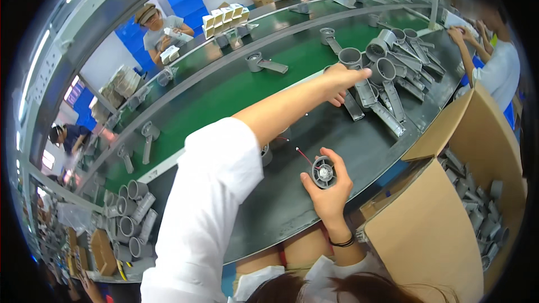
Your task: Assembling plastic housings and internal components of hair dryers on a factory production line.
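Hands: R (328, 188) grips round ribbed motor (324, 173)

bare dark worktop (314, 129) mid | grey housings pile (387, 78) blocks right

A small round grey-and-silver fan motor (324, 173) trails a red wire (304, 156) over the dark grey surface (337, 140), beside grey plastic housings (387, 73), a green conveyor belt (236, 87) and a brown cardboard box (432, 230).

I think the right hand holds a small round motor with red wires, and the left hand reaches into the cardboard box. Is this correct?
Not quite. The right hand does hold the small round motor with red wires, but the left hand reaches to the pile of grey plastic housings on the table, not into the cardboard box. The head view shows this.
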Motion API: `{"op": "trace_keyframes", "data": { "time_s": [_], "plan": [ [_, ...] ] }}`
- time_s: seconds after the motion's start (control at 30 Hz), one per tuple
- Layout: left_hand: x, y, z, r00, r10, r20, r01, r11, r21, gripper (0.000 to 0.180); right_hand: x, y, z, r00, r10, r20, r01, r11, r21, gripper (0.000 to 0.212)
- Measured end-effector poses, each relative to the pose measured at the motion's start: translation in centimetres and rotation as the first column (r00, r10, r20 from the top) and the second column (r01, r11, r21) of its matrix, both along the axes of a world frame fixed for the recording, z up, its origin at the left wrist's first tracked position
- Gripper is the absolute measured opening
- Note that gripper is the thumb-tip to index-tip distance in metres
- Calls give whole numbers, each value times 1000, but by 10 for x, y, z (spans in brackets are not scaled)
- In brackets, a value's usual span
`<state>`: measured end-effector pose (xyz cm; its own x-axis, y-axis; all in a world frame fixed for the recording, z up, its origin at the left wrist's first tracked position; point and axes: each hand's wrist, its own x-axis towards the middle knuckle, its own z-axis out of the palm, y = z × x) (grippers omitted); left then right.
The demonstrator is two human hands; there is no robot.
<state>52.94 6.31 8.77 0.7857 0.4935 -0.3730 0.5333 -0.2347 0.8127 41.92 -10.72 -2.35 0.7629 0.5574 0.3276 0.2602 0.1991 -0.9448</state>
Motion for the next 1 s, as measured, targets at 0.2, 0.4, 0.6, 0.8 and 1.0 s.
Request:
{"op": "trace_keyframes", "data": {
  "time_s": [0.2,0.4,0.6,0.8,1.0],
  "plan": [
    [41,-15,-34,975,207,75,-213,974,82,98,3,2,-4,999,-27,-29,27,999,31,54],
    [30,21,-22,958,195,212,-208,977,41,24,13,0,-7,995,-8,-99,15,998,65,55],
    [-41,57,-17,980,15,197,-38,993,115,28,22,2,-6,997,-2,-75,6,999,51,55],
    [-157,44,21,979,-24,203,-59,918,392,47,25,4,-5,994,4,-109,6,996,86,55],
    [-275,-24,15,954,-282,-104,272,663,697,55,26,-3,-11,990,-64,129,39,982,186,56]
  ]
}}
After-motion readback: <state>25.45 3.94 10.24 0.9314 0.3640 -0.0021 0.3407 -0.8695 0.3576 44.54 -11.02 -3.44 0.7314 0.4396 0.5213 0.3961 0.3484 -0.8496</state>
